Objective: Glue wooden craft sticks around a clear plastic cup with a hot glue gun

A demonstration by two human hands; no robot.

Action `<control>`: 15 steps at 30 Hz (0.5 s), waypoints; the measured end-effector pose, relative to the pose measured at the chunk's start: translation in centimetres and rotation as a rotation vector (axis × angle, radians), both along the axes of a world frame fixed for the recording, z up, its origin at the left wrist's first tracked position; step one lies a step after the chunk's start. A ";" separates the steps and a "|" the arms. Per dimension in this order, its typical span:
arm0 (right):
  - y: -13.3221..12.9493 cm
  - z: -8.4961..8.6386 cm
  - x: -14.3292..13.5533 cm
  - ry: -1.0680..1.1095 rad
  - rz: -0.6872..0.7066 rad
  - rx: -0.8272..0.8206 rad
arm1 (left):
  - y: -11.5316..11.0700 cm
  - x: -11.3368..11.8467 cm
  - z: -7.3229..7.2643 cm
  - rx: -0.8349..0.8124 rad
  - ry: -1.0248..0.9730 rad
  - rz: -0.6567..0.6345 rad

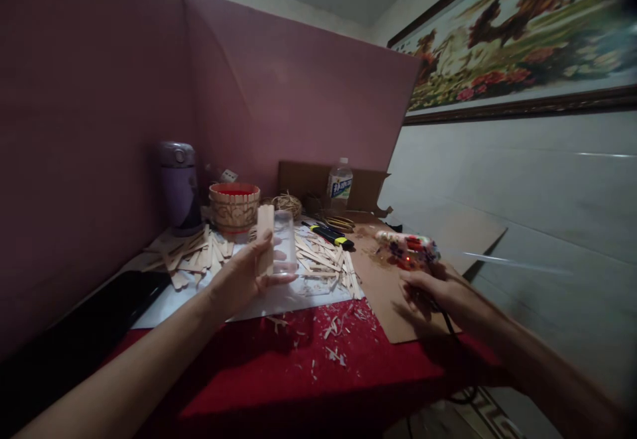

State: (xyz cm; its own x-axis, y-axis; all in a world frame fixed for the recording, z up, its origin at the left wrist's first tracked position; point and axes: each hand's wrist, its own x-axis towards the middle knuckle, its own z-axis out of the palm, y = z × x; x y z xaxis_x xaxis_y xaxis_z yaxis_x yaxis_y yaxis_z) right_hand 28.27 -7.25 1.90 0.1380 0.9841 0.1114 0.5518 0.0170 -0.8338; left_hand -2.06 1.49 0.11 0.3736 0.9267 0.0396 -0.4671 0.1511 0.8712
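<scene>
My left hand [243,278] holds a clear glass cup [284,241] upright above the table, with a flat wooden stick [265,237] pressed against its left side. My right hand [432,293] grips a colourfully patterned glue gun [407,248] low over a brown cardboard sheet [383,293], its cord trailing off the table edge. A pile of loose wooden sticks [318,260] lies on white paper between the two hands.
More sticks [186,253] lie at the left. A stick-clad pot with a red inside [233,205], a purple flask [178,187], a twine ball [287,203], a plastic bottle [340,184] and a yellow-black cutter [331,235] stand behind. A pink board wall [99,127] closes the left and back.
</scene>
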 end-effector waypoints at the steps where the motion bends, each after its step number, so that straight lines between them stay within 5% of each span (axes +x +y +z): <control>1: -0.6 0.3 -1.1 0.027 0.052 -0.034 | -0.2 0.1 0.0 -0.002 -0.007 -0.008; 7: -2.6 1.7 -7.4 0.074 0.421 -0.117 | -1.1 0.7 0.0 -0.032 0.014 -0.089; 15: -1.8 2.4 -10.8 0.118 0.546 -0.068 | -1.1 0.9 -0.3 -0.151 0.029 -0.146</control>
State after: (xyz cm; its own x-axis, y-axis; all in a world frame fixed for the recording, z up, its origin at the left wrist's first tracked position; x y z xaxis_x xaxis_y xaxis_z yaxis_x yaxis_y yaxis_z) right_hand 17.49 -9.02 4.28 -0.3859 0.9206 0.0602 0.3810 0.2184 -0.8984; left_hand -1.20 0.34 -0.20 0.5031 0.8574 -0.1079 -0.4061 0.3448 0.8462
